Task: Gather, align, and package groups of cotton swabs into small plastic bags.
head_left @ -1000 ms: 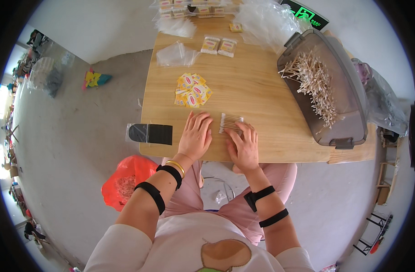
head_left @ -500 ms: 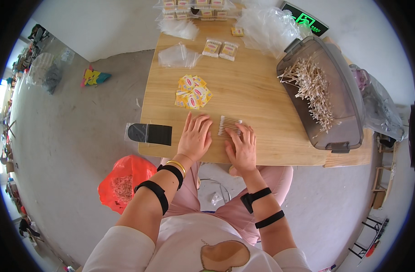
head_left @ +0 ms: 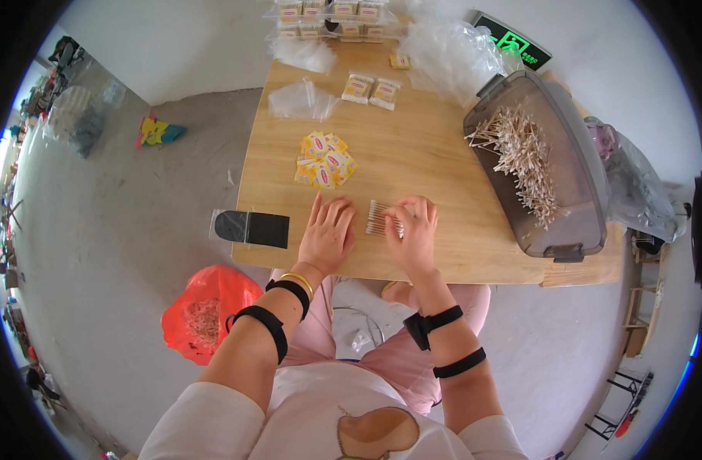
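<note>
A row of white-tipped cotton swabs (head_left: 376,218) lies side by side on the wooden table, between my hands. Over its right end my right hand (head_left: 414,230) is bent, thumb and fingers drawn together in a pinch; what is between the fingertips is hidden. To the left of the row, my left hand (head_left: 328,234) rests flat on the tabletop, fingers stretched out and holding nothing. Just beyond it is a loose pile of yellow-and-white printed cards (head_left: 324,161). A flat black piece in a clear sleeve (head_left: 251,228) lies at the table's left edge.
A grey translucent bin (head_left: 589,192) tilts at the right, with many loose swabs (head_left: 524,157). Farther back are two filled swab packs (head_left: 370,90), clear bags (head_left: 303,98), a plastic heap (head_left: 451,57) and stacked packs (head_left: 328,19). A red bag (head_left: 228,291) is below left.
My right hand has risen slightly off the swabs, its fingers going from spread over the row to drawn together. My left hand stays flat in place. The whole view has shifted a little.
</note>
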Motion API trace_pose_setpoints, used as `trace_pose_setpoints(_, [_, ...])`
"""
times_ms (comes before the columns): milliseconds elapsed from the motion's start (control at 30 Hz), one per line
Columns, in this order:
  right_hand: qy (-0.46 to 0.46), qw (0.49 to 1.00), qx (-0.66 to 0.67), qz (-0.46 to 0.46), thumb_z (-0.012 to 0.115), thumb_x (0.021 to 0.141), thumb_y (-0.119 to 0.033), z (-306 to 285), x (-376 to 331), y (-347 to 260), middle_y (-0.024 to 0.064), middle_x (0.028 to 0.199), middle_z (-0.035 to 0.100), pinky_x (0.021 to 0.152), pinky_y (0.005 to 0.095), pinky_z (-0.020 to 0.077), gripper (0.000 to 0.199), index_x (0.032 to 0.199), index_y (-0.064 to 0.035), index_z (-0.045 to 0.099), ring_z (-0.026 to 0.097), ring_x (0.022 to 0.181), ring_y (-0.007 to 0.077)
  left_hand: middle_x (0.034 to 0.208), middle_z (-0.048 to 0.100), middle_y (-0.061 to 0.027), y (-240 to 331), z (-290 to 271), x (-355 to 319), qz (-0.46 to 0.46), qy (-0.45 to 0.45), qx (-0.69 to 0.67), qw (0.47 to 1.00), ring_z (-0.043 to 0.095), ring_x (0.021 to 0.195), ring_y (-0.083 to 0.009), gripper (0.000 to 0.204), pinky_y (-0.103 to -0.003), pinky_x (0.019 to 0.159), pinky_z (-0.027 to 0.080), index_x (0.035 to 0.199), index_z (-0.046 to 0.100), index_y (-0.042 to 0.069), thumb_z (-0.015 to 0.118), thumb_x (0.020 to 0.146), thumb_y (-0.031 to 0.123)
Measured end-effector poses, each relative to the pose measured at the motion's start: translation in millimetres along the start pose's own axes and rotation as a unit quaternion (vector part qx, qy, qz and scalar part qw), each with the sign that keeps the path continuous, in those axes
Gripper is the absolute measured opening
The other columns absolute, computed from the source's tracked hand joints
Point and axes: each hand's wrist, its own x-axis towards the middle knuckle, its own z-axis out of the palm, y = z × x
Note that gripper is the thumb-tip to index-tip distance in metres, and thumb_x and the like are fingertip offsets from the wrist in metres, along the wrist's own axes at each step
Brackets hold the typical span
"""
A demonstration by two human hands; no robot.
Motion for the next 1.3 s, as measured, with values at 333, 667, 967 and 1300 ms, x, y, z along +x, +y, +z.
trace_pose_setpoints(333, [-0.025, 0.999, -0.043, -0.02, 0.071, 0.083, -0.009, 1.3, -0.8, 3.2, 0.006, 0.116, 0.058, 0.098, 0.048, 0.0401, 0.014, 0.093, -0.0165, 0.076, 0.051, 0.114, 0.0324, 0.132, 0.055, -0.0121, 0.9, -0.3, -1.4, -0.002, -0.001, -0.005, 1.0, 0.05, 0.133, -0.0322, 0.039, -0.055, 0.125, 0.026, 0.125, 0.057, 0.007, 0.062, 0.086, 0.012])
trace_pose_setpoints(667, [-0.024, 0.999, -0.042, -0.016, 0.071, 0.081, -0.009, 0.3, 0.8, 2.9, 0.0074, 0.116, 0.058, 0.098, 0.0494, 0.0405, 0.012, 0.093, -0.0128, 0.073, 0.05, 0.116, 0.0341, 0.133, 0.055, -0.0117, -0.4, 0.9, -1.5, -0.001, -0.002, -0.003, 1.0, 0.049, 0.133, -0.0318, 0.039, -0.055, 0.125, 0.026, 0.124, 0.057, 0.008, 0.062, 0.086, 0.012])
trace_pose_setpoints(967, [0.0, 0.999, -0.036, -0.016, 0.071, 0.082, -0.008, 1.9, 5.6, 6.5, 0.0074, 0.114, 0.058, 0.098, 0.0495, 0.0411, 0.013, 0.094, -0.0123, 0.073, 0.052, 0.114, 0.034, 0.132, 0.055, -0.012, 0.0, 0.1, -0.7, -0.001, -0.002, -0.005, 1.0, 0.049, 0.133, -0.0321, 0.039, -0.054, 0.125, 0.025, 0.124, 0.056, 0.007, 0.062, 0.086, 0.012])
trace_pose_setpoints(1300, [-0.028, 0.998, -0.046, -0.014, 0.071, 0.082, -0.008, 3.1, 5.1, 8.3, 0.0076, 0.113, 0.059, 0.097, 0.0492, 0.0415, 0.012, 0.094, -0.0124, 0.073, 0.053, 0.113, 0.0344, 0.133, 0.055, -0.0121, -0.6, 1.0, -1.2, -0.001, -0.002, -0.006, 1.0, 0.049, 0.134, -0.0321, 0.039, -0.055, 0.125, 0.025, 0.125, 0.057, 0.007, 0.061, 0.086, 0.013])
